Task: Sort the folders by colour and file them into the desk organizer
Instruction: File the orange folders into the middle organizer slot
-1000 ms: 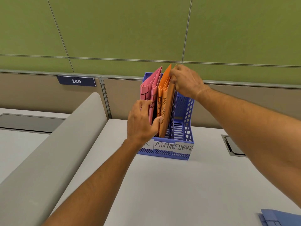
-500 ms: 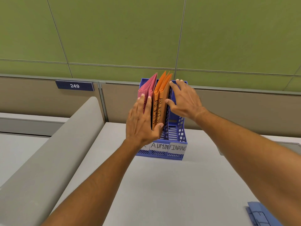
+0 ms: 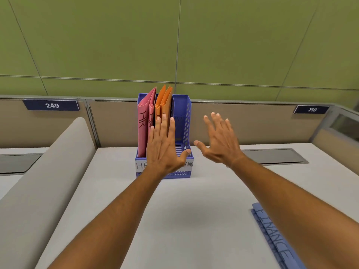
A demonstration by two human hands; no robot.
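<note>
Left fingers point(image 3: 165, 123) flat, apart, against upright orange paper folders point(image 3: 164, 105); right hand point(image 3: 219, 140) spread, empty. Next: blue FINANCE folders point(image 3: 272, 235) behind on worktop point(image 3: 184, 220).

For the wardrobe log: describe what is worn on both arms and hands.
Nothing is worn. The left hand and right hand are bare, with no gloves, rings or watch visible. Both forearms are bare down to the frame's edge, with no sleeve showing.

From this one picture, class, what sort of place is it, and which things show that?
Most likely an open-plan office. Low partition panels carry numbered plates, 249 and 250; a blue desk organizer labelled by department holds pink folders and orange folders on a grey desk.
</note>
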